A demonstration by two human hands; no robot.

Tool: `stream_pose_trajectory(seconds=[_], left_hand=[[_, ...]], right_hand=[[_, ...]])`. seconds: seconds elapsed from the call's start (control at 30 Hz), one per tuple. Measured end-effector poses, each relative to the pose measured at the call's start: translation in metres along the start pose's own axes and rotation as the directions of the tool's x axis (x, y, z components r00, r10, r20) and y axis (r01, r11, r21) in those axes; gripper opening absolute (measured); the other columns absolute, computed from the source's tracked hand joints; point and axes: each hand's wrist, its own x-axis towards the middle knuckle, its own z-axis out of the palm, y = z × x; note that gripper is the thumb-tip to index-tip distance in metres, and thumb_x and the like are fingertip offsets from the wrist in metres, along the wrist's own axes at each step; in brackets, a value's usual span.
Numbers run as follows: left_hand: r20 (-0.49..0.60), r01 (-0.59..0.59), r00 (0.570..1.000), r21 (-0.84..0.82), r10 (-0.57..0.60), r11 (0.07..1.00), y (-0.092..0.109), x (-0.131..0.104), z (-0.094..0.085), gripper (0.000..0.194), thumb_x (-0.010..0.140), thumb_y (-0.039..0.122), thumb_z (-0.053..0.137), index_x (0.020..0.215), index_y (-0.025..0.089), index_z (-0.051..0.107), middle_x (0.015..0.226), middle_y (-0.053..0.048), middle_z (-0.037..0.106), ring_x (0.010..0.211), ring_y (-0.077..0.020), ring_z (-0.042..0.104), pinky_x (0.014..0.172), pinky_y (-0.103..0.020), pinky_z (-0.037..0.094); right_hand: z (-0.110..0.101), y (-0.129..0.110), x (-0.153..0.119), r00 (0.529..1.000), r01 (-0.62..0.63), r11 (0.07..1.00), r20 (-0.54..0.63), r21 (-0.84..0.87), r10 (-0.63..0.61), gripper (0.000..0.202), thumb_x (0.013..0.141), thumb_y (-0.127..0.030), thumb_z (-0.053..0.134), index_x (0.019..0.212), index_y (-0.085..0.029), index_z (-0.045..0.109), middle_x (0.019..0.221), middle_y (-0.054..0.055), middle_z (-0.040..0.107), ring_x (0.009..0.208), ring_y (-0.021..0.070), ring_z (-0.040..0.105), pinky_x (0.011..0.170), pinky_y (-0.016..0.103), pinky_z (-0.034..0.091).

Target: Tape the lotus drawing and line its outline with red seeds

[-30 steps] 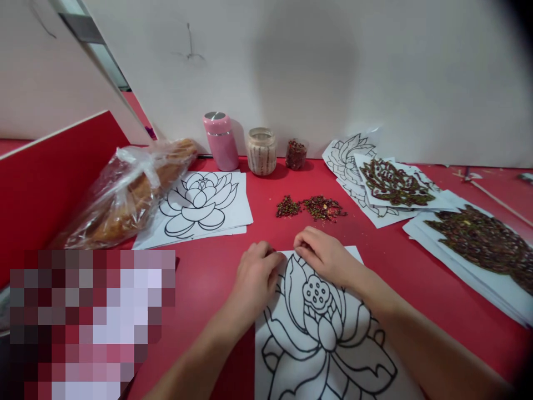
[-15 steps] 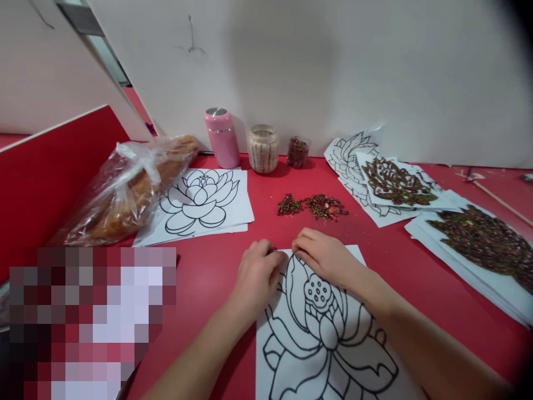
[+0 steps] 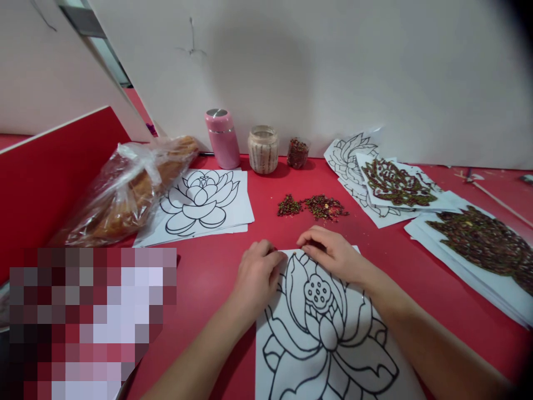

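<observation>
A white sheet (image 3: 300, 355) printed with a black lotus outline lies on the red table in front of me. My left hand (image 3: 260, 275) rests at its upper left corner, fingers curled together; what they hold, if anything, is hidden. Over the top edge is my right hand (image 3: 328, 250), its thumb and fingers bent and slightly apart, with nothing visible between them. A tiny reddish speck shows on the sheet near the petal's tip. Just beyond the hands sit two small piles of green and red grains, one on the left (image 3: 290, 205) and one on the right (image 3: 325, 207).
Behind stand a pink flask (image 3: 222, 141), a glass jar (image 3: 264, 150) and a small cup of grains (image 3: 298, 153). Lotus sheets (image 3: 204, 208) and a plastic bag (image 3: 129, 194) are at left. Grain-covered sheets (image 3: 483, 239) lie right, near a stick (image 3: 499, 203).
My right hand has shifted slightly right and away from the petal's tip, and its fingers have parted a little. My left hand has stayed in place.
</observation>
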Motion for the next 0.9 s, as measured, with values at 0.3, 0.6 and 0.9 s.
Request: stream_pose_trajectory(seconds=[0.3, 0.6, 0.9], left_hand=[[0.003, -0.003, 1.000, -0.005, 0.003, 1.000, 0.001, 0.000, -0.001, 0.030, 0.073, 0.004, 0.039, 0.082, 0.017, 0.065, 0.080, -0.007, 0.052, 0.078, -0.0194, 0.047, 0.066, -0.031, 0.039], [0.014, -0.013, 1.000, 0.020, 0.012, 1.000, 0.000, 0.001, -0.002, 0.027, 0.073, 0.008, 0.040, 0.084, 0.018, 0.063, 0.080, -0.006, 0.051, 0.077, -0.0190, 0.046, 0.066, -0.030, 0.039], [0.015, -0.009, 1.000, 0.009, 0.009, 1.000, 0.001, 0.000, -0.002, 0.027, 0.076, 0.009, 0.040, 0.087, 0.017, 0.063, 0.081, -0.007, 0.051, 0.077, -0.0192, 0.045, 0.066, -0.030, 0.039]], right_hand=[[-0.011, 0.031, -0.002, 0.898, -0.112, 0.837, -0.306, 0.536, 0.316, 0.020, 0.081, -0.034, 0.047, 0.095, -0.021, 0.048, 0.075, -0.001, 0.049, 0.061, 0.0090, 0.051, 0.057, 0.025, 0.045], [-0.006, 0.013, -0.002, 0.932, -0.127, 0.903, -0.263, 0.410, 0.251, 0.015, 0.075, -0.028, 0.055, 0.087, -0.019, 0.055, 0.077, 0.001, 0.053, 0.068, 0.0113, 0.050, 0.062, 0.026, 0.043], [0.013, -0.005, 0.003, 0.990, -0.128, 0.990, -0.069, -0.057, 0.124, 0.008, 0.080, -0.022, 0.049, 0.080, -0.020, 0.056, 0.078, 0.000, 0.050, 0.067, 0.0105, 0.048, 0.059, 0.023, 0.035]])
